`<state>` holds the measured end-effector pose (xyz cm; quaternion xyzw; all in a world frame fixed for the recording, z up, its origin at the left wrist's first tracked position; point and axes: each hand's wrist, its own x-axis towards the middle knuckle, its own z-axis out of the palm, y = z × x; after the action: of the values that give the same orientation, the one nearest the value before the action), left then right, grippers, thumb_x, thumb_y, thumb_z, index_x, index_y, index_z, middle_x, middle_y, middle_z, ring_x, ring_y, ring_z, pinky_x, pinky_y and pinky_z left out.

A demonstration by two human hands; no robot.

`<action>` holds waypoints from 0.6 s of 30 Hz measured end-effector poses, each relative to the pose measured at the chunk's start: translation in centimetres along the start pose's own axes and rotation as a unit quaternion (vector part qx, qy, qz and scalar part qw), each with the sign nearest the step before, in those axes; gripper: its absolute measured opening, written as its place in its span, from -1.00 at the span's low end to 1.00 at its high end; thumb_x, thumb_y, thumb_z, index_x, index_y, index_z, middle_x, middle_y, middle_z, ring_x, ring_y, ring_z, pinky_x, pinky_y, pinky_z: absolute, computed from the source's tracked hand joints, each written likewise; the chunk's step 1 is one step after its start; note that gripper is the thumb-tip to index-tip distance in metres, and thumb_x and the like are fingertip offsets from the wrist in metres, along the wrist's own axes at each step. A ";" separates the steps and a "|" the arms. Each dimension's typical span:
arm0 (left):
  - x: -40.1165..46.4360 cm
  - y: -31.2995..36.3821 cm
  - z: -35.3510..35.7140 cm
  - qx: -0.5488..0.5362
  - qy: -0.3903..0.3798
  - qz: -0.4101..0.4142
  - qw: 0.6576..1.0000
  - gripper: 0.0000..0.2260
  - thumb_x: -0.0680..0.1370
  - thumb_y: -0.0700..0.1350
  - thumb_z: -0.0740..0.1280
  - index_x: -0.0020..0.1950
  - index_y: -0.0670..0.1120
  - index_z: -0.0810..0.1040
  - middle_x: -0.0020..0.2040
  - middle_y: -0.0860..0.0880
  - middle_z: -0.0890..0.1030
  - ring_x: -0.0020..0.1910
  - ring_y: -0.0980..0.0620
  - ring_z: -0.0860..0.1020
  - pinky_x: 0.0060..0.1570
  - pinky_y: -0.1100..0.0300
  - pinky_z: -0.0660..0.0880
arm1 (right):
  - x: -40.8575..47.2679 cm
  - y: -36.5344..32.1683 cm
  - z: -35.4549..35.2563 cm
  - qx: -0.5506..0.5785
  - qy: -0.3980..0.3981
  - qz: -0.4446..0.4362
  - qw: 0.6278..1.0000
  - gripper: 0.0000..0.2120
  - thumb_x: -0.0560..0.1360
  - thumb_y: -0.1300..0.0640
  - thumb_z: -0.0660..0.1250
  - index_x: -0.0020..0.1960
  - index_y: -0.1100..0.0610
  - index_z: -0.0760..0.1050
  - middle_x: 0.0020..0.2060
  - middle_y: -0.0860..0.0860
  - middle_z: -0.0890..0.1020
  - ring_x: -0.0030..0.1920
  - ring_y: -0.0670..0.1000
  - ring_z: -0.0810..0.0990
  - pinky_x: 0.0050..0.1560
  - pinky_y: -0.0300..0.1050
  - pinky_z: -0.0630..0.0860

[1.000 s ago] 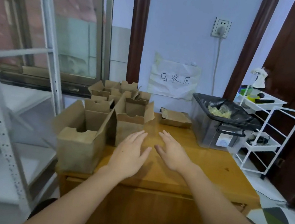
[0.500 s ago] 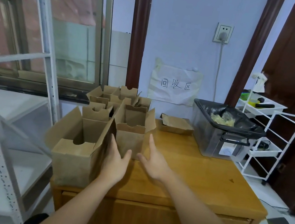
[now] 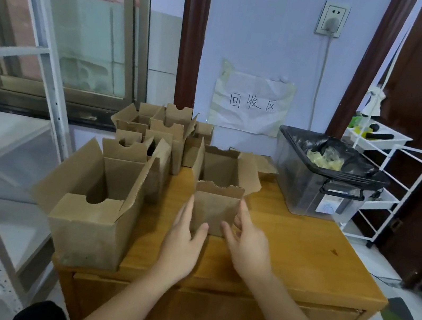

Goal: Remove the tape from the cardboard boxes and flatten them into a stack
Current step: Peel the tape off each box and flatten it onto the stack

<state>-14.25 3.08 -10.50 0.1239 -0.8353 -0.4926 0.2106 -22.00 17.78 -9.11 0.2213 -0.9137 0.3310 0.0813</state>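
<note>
Wooden table (image 3: 301, 247): both hands flank open, empty cardboard box (image 3: 215, 208); bin (image 3: 319, 189) holds tape.

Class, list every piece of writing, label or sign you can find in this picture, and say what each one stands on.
"回收区": handwritten on the crumpled paper sign taped to the wall behind the table.
Unreadable: the white label on the front of the clear plastic bin; print too small and blurred.
No writing shows on the cardboard boxes.
</note>
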 end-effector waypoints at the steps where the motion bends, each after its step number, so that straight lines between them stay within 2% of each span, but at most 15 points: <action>1: -0.3 0.4 0.6 -0.003 -0.009 0.005 1.000 -0.37 0.70 0.09 0.25 0.68 0.21 -0.01 0.68 0.14 0.10 0.61 0.12 0.15 0.44 0.26 0.14 | -0.5 0.7 -0.5 -0.021 0.034 -0.002 0.999 -0.26 0.62 -0.17 0.27 0.66 -0.05 -0.02 0.34 0.03 0.60 0.27 -0.01 0.61 0.24 -0.09 0.56; 5: -1.1 1.3 2.8 0.000 -0.037 0.036 0.999 -0.41 0.70 0.09 0.24 0.67 0.22 0.05 0.64 0.19 0.18 0.48 0.32 0.16 0.41 0.34 0.14 | -1.3 3.5 -2.2 0.001 0.107 0.003 0.994 -0.33 0.60 -0.06 0.36 0.62 0.06 0.20 0.23 0.05 0.67 0.21 -0.02 0.66 0.19 -0.16 0.57; 8: -0.9 1.6 2.9 0.009 -0.041 0.047 0.998 -0.44 0.68 0.14 0.25 0.64 0.22 0.12 0.59 0.19 0.25 0.50 0.27 0.23 0.43 0.28 0.22 | -1.1 4.4 -3.0 0.007 0.109 0.006 0.994 -0.36 0.60 0.00 0.38 0.60 0.04 0.22 0.21 0.01 0.68 0.18 -0.06 0.66 0.20 -0.23 0.53; 10: -0.4 2.5 2.3 -0.011 -0.005 0.057 0.998 -0.49 0.66 0.15 0.27 0.58 0.23 0.19 0.50 0.23 0.31 0.46 0.29 0.30 0.42 0.27 0.27 | -1.0 4.7 -3.7 0.027 0.097 0.009 0.995 -0.37 0.61 0.00 0.37 0.60 0.01 0.22 0.25 -0.04 0.66 0.21 -0.10 0.63 0.26 -0.19 0.54; 13: 1.1 5.5 0.8 -0.020 0.067 0.129 0.989 -0.59 0.65 0.12 0.27 0.49 0.20 0.30 0.43 0.27 0.34 0.42 0.40 0.28 0.37 0.49 0.18 | -0.6 4.9 -5.7 0.092 0.153 0.001 0.984 -0.50 0.62 0.07 0.34 0.53 0.00 0.35 0.26 -0.09 0.64 0.22 -0.16 0.60 0.27 -0.01 0.59; 14: 2.0 6.8 0.3 -0.009 0.080 0.155 0.985 -0.62 0.66 0.10 0.26 0.48 0.17 0.35 0.44 0.26 0.36 0.43 0.39 0.29 0.38 0.50 0.16 | -0.3 4.8 -6.6 0.113 0.194 -0.015 0.974 -0.57 0.61 0.10 0.32 0.47 0.03 0.42 0.23 -0.08 0.64 0.21 -0.15 0.60 0.24 0.02 0.61; 16: 3.9 9.6 -0.8 0.039 0.073 0.196 0.977 -0.68 0.69 0.07 0.22 0.45 0.11 0.45 0.46 0.24 0.38 0.46 0.34 0.28 0.45 0.37 0.18 | 0.7 4.1 -8.8 0.116 0.274 -0.075 0.952 -0.68 0.61 0.18 0.31 0.37 0.09 0.52 0.18 -0.04 0.64 0.18 -0.11 0.60 0.21 0.00 0.60; 18: 6.0 11.4 -1.6 0.112 0.026 0.225 0.968 -0.69 0.72 0.04 0.18 0.45 0.09 0.51 0.50 0.22 0.38 0.51 0.27 0.25 0.49 0.27 0.14 | 2.3 2.6 -10.8 0.101 0.293 -0.154 0.938 -0.71 0.61 0.27 0.33 0.31 0.13 0.56 0.16 -0.03 0.64 0.17 -0.08 0.61 0.19 -0.08 0.58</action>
<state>-18.71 4.87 1.57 -0.0313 -0.8856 -0.3329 0.3223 -25.19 25.65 -1.66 0.2598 -0.7656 0.4554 0.3727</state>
